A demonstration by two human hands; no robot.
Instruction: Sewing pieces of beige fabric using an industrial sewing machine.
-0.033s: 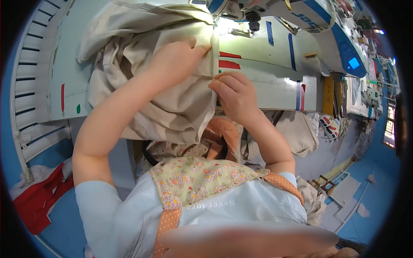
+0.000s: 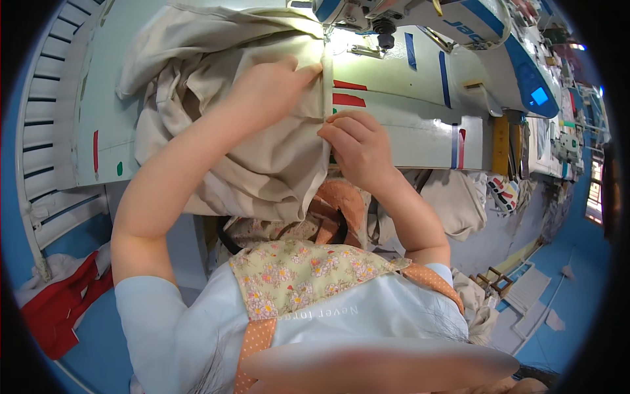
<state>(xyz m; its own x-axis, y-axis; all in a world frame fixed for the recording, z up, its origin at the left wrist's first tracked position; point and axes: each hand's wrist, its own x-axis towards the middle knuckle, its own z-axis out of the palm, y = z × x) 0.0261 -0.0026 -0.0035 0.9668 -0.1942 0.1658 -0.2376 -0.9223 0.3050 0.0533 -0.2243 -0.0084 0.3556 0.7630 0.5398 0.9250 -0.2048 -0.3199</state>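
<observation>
A bunched beige cloth garment (image 2: 262, 167) lies over the left part of the sewing table, its right edge running straight toward the lit needle area of the sewing machine (image 2: 357, 16). My left hand (image 2: 272, 85) rests on top of the cloth, fingers bent and pinching close to that edge, just short of the machine. Nearer to me, my right hand (image 2: 357, 144) grips the same edge between thumb and fingertips. Part of the cloth hangs over the table's front. The needle and presser foot cannot be made out clearly.
Red tape strips (image 2: 349, 100) and blue tape (image 2: 411, 51) mark the pale tabletop (image 2: 407, 131). A white slatted rack (image 2: 49, 125) borders the left side. More beige cloth (image 2: 453, 203) hangs below the table at right. Red fabric (image 2: 56, 308) lies low at left.
</observation>
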